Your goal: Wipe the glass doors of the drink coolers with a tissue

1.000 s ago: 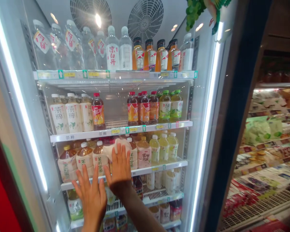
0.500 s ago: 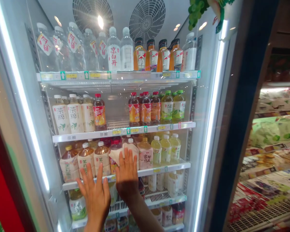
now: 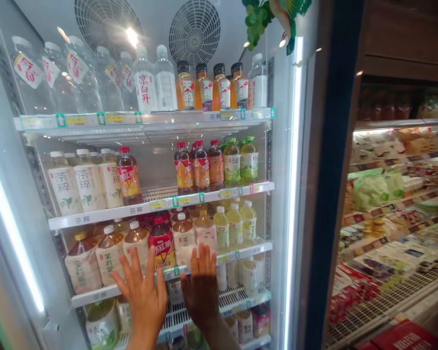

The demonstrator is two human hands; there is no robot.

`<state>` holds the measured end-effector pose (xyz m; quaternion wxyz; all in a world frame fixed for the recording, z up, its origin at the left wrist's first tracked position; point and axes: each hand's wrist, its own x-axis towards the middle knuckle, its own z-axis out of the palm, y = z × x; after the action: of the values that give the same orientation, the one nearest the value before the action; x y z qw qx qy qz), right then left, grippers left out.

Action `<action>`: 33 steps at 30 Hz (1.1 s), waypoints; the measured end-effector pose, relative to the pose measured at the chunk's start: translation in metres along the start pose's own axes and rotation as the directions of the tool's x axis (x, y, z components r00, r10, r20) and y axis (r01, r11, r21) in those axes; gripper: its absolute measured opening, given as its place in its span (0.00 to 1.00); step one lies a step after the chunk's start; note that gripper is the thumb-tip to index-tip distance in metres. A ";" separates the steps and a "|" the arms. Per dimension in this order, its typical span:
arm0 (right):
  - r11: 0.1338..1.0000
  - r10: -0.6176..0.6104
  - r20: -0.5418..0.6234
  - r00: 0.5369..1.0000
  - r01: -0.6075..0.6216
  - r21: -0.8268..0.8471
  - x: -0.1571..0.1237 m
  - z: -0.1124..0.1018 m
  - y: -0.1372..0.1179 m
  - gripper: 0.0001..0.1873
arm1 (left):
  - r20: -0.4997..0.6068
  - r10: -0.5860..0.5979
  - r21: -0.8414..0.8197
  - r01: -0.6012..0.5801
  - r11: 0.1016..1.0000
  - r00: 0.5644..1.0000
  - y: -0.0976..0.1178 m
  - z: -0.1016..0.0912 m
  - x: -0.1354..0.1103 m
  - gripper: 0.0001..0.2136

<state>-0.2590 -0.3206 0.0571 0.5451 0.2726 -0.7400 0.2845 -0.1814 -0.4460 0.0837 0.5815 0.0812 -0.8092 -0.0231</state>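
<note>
My left hand (image 3: 143, 296) is raised, fingers spread, in front of the third shelf (image 3: 102, 294) of a lit drinks fridge. Its fingertips overlap the tea bottles with white caps (image 3: 136, 238). Beside it my right hand (image 3: 202, 291), darker, is also open with its fingers up. Those fingertips lie just below a pale tea bottle (image 3: 184, 238) and a pink-labelled bottle (image 3: 205, 228). A red-labelled tea bottle (image 3: 162, 243) shows between the hands. Neither hand holds anything. Whether they touch the glass in front of the shelves, I cannot tell.
Clear water bottles (image 3: 82, 80) and amber drinks (image 3: 204, 90) line the top shelf. Red-capped (image 3: 202, 167) and green-capped bottles (image 3: 233, 163) stand on the second. To the right are a dark upright frame (image 3: 337, 146) and a chilled display with packaged goods (image 3: 377, 189).
The view has swung right, so the fridge shelves appear further left and more of the chilled display shows. Both hands stay raised and open; the right now appears lower against the bottles.
</note>
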 end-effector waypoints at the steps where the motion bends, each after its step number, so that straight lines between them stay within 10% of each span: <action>1: 1.000 -0.005 0.001 1.000 0.005 0.005 -0.005 -0.001 0.008 0.40 | -0.009 -0.001 0.001 0.001 1.000 1.000 0.002 0.001 0.001 0.37; 8: 0.985 0.163 -0.135 0.977 -0.169 -0.034 0.040 -0.010 0.039 0.42 | -0.027 0.023 -0.033 -0.024 0.999 0.999 0.025 0.008 0.010 0.38; 12: 0.998 0.063 -0.024 0.998 -0.064 -0.020 0.016 -0.014 0.064 0.39 | -0.018 0.032 -0.048 -0.032 0.998 0.999 0.034 0.013 0.012 0.39; 17: 0.959 0.254 -0.189 0.948 -0.273 -0.077 -0.005 -0.022 0.103 0.38 | -0.020 0.034 -0.033 -0.034 0.999 0.999 0.039 0.017 0.012 0.39; 23: 0.996 0.084 -0.046 0.995 -0.085 -0.015 0.009 -0.029 0.096 0.41 | -0.013 0.006 -0.006 -0.006 1.000 1.000 0.052 0.021 0.009 0.40; 28: 0.965 0.244 -0.184 0.952 -0.257 -0.054 0.027 -0.039 0.114 0.39 | -0.003 -0.016 0.003 0.016 1.000 1.000 0.057 0.017 0.009 0.39; 33: 0.993 0.055 0.010 0.998 -0.056 0.099 0.002 -0.031 0.070 0.42 | 0.026 0.012 -0.006 -0.011 1.000 1.000 0.050 0.007 0.011 0.38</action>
<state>-0.2894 -0.2500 0.0576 0.5202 0.2799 -0.7340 0.3351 -0.1965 -0.3986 0.0983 0.5712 0.0745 -0.8171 -0.0232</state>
